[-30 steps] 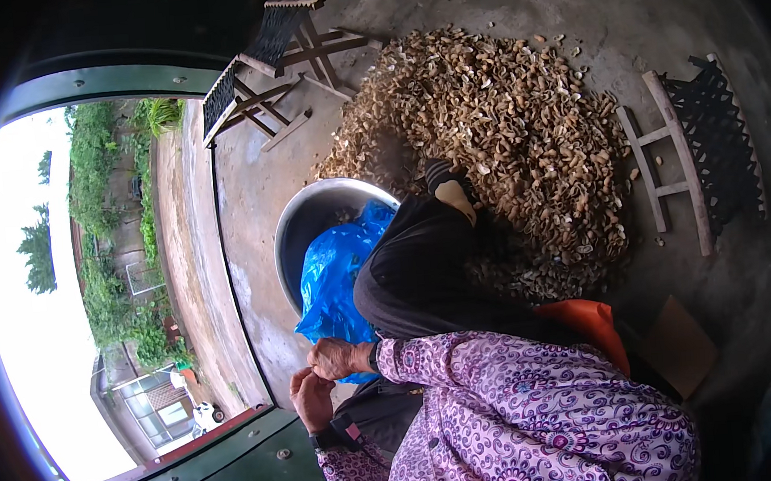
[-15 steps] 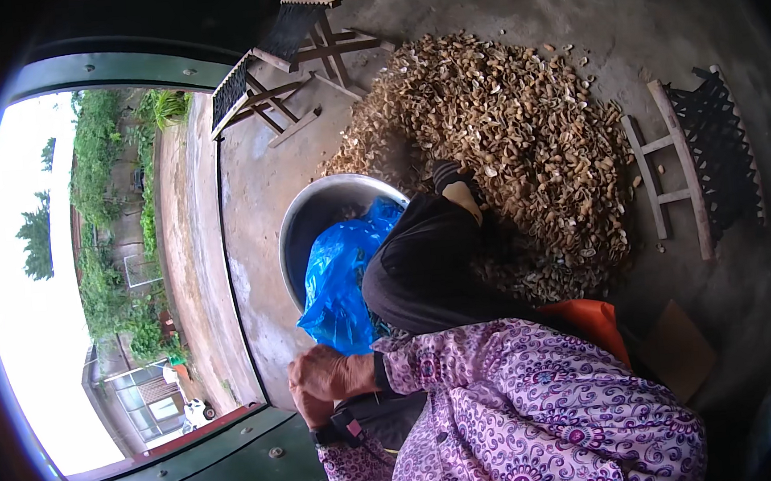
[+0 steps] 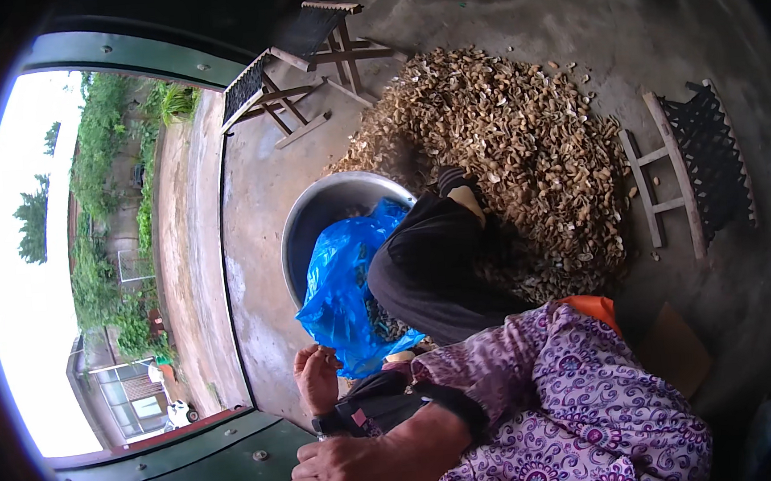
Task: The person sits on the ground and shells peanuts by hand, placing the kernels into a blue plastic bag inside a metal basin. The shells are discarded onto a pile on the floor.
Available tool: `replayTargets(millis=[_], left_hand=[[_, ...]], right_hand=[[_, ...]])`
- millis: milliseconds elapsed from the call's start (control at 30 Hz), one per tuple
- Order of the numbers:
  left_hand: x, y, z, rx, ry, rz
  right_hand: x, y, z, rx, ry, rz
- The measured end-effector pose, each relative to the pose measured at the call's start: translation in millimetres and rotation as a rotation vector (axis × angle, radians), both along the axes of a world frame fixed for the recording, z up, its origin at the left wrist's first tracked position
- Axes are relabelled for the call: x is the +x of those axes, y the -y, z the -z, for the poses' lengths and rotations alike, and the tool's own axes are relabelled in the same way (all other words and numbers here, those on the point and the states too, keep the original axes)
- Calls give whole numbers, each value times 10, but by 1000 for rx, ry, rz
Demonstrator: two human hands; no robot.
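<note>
While the left hand was up close to the loose end of a blue plastic bag, the right hand was lower down and nearer to the camera, with its back turned up. The left fingers were bent in with their tips near each other, and I could not tell if they had hold of some small thing or if they touched the bag. The right fingers were half curled, and what lay under them was hidden, so I could not tell if they held anything. A dark band went around the left wrist, and a black cuff went around the right arm. The blue bag sat in a big round metal tub and hung out over the side, and small dark bits showed at its near end, beside a leg in dark trousers. Next to the foot was a huge heap of shells (they looked like peanut shells, brown and pale) on the gray floor. Two stools stood beyond the tub, and one more stool was to the right of the heap. Something orange poked out by the purple sleeve. Outside, on the left, grew green plants.
</note>
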State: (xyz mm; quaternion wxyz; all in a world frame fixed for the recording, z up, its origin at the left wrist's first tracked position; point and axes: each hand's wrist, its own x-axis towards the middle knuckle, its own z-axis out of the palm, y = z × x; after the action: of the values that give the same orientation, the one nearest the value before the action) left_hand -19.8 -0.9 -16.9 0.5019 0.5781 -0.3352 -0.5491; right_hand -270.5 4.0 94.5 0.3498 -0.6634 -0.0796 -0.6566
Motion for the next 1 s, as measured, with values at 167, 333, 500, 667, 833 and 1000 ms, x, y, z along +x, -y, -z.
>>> replayTargets(millis=[167,333,500,667,833,1000], left_hand=[[76,-65,96,-23,-35,-22],[-14,-22,153,-26,-94,-11],[97,-46,167,-26,-97,0],[103,-131,110,-40,-81,-9],[-12,-222,-53,-28,-9,-57],[-120,-346,-351,-101,97,-199]], right_hand=[[-629,291,170,72,73,240],[-1557,268,355,254,255,472],[-2071,166,509,94,446,673],[-2144,849,1371,447,527,1073],[-343,1199,3840,557,-576,1008],[-182,1213,2868,657,-424,1037]])
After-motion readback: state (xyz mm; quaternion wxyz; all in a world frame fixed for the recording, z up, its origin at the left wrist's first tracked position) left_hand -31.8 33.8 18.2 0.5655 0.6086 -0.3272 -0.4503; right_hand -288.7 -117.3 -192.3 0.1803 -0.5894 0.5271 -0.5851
